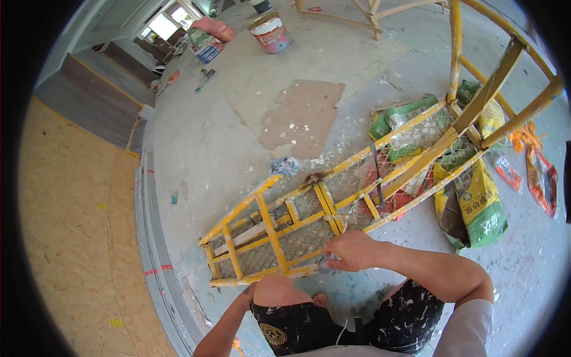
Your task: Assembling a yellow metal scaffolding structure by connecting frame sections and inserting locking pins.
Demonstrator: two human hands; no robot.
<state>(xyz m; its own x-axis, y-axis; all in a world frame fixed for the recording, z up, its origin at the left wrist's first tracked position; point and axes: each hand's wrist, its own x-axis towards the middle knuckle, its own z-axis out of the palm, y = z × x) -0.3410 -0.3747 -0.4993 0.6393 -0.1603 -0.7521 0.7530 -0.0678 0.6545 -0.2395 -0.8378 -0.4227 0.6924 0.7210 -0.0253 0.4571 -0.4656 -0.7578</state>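
Observation:
A paint-spattered yellow metal folding work platform (328, 205) with a mesh deck lies before me, running from lower left to upper right. One leg frame (272, 232) is folded down over its near end; the other leg frame (458, 53) stands up at the far end. My right hand (351, 250) is at the platform's near side rail, its fingers curled around something small and greyish that I cannot make out. My left hand (251, 291) is beside my left knee, close to the platform's near end; its fingers are hidden behind the knee.
Torn green and yellow bags (476, 205) lie beside and under the platform. A grey crumpled rag (284, 166) is just beyond it. Long grey metal profiles (156, 238) run along the board wall (77, 226) at left. A paint bucket (270, 34) and wooden trestle (369, 18) stand farther off.

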